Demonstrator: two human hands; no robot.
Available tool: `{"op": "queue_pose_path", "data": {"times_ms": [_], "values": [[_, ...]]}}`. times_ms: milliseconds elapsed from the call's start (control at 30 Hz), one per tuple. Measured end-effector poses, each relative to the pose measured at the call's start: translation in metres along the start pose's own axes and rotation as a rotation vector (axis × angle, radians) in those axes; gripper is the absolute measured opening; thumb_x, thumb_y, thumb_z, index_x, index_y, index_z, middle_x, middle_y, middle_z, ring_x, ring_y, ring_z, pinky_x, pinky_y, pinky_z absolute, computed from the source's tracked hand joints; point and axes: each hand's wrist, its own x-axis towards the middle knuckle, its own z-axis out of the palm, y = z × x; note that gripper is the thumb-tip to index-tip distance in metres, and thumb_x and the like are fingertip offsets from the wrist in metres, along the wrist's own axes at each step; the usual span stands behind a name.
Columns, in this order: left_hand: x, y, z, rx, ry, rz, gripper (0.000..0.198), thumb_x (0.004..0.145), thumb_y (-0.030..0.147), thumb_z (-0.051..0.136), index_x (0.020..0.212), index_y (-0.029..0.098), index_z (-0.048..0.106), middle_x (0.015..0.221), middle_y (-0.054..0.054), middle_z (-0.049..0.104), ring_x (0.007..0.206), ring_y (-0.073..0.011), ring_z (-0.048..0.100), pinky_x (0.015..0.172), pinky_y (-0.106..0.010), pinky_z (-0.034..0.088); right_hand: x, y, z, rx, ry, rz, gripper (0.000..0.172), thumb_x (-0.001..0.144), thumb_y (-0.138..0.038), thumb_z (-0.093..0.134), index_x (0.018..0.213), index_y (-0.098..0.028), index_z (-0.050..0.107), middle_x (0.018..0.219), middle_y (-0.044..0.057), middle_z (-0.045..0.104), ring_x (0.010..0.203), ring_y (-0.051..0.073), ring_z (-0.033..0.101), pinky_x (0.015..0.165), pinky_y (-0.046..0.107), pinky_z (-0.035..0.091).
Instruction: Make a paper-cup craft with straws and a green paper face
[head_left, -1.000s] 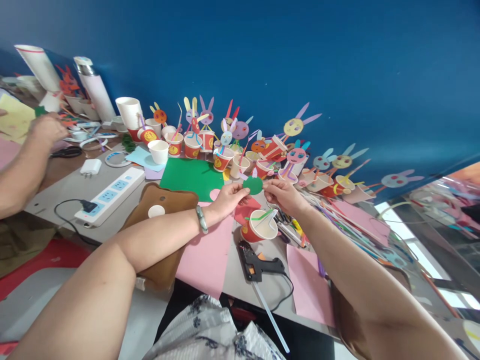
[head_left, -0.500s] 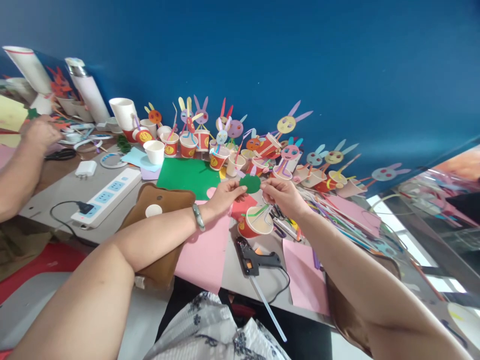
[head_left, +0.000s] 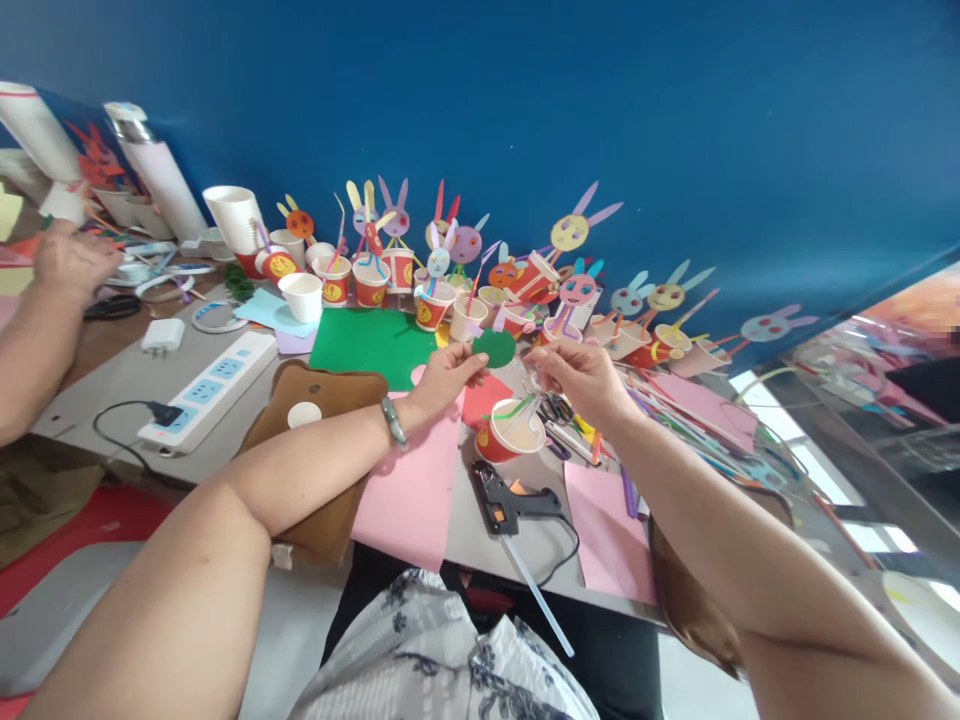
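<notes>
My left hand [head_left: 447, 380] pinches the left edge of a green paper oval [head_left: 495, 349] between thumb and fingers. Just right of the oval, and apart from it, my right hand [head_left: 583, 376] has its fingertips drawn together; whatever they hold is too small to make out. Below both hands stands a red and white paper cup [head_left: 495, 443] with a green strip and a pale strip in it. A black hot glue gun [head_left: 496, 503] lies in front of the cup, a clear glue stick poking out of its back.
Paper cups with paper rabbits [head_left: 577, 290] line the blue wall. Green card [head_left: 367, 350] and pink paper [head_left: 412, 505] lie on the table. At left are a brown pouch [head_left: 330, 480], a power strip [head_left: 210, 395] and another person's hand [head_left: 71, 265]. Coloured strips [head_left: 701, 430] lie at right.
My right hand has let go of the green paper oval and moved a little right. The oval stays in my left hand. The other person's hand has opened somewhat.
</notes>
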Motion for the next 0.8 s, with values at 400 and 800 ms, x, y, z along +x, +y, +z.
{"op": "queue_pose_path", "data": {"times_ms": [400,800], "values": [[-0.002,0.004,0.000,0.132,0.035,-0.024,0.022,0.082,0.024,0.065,0.062,0.017,0.058,0.058,0.001,0.060,0.058,-0.0097,0.054,0.064,-0.025,0.043,-0.112,0.006,-0.018,-0.667,-0.568,-0.303,0.017,0.087,-0.024,0.069,0.104,-0.024,0.073,0.092,0.005,0.075,0.082,0.020,0.069,0.071,0.031,0.050],[0.001,-0.004,-0.002,0.092,0.055,-0.033,0.022,0.075,0.030,0.067,0.059,0.017,0.059,0.058,0.001,0.061,0.061,-0.0112,0.057,0.066,-0.026,0.044,-0.137,0.039,0.013,-0.954,-0.565,-0.383,0.047,0.071,0.000,0.054,0.115,-0.017,0.057,0.101,0.010,0.066,0.094,0.027,0.065,0.081,0.038,0.053]]}}
